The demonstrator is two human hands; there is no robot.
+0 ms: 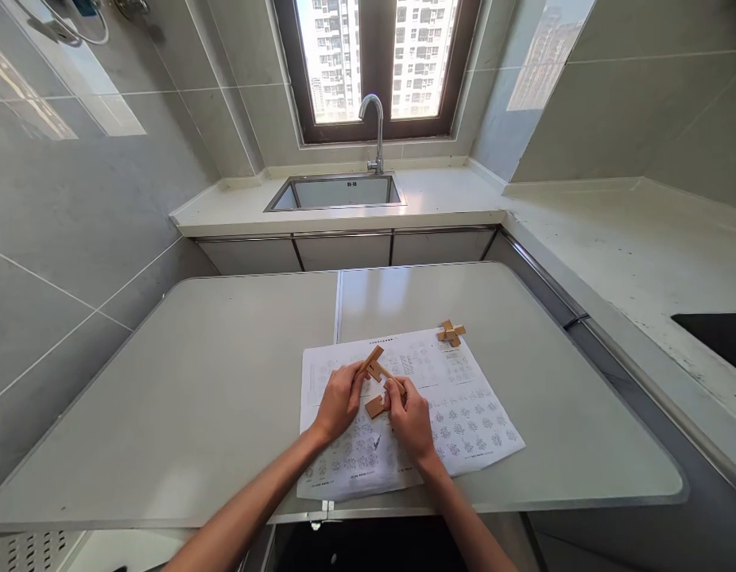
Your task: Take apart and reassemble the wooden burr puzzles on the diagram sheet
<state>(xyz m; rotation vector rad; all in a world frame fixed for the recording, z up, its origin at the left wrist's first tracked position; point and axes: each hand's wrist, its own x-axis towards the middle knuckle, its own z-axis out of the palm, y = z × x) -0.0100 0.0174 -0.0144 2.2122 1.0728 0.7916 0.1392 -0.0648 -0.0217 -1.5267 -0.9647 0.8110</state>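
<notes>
Left hand (340,401) with fingers (351,376) pinched and pointing forward and inward, right hand (411,419) near those fingertips, its own thumb and fingers curled in a pinch, hands apart, left forearm (257,491) and right forearm (457,508) bare, slanting back and outward behind the fingers

Left hand (339,401) and right hand (409,415), both gripping wood!

Here's the left with a brown, flat wooden stick (373,355); the right pinches a slim brown wooden strip (393,380), their meeting too small to read. A brown wooden block (373,407) sits beside the right fingers. Underneath, a white printed paper sheet (481,441), with a brown cross-shaped wooden assembly (451,334) at its far right corner, on a pale glossy table (237,357).
</notes>
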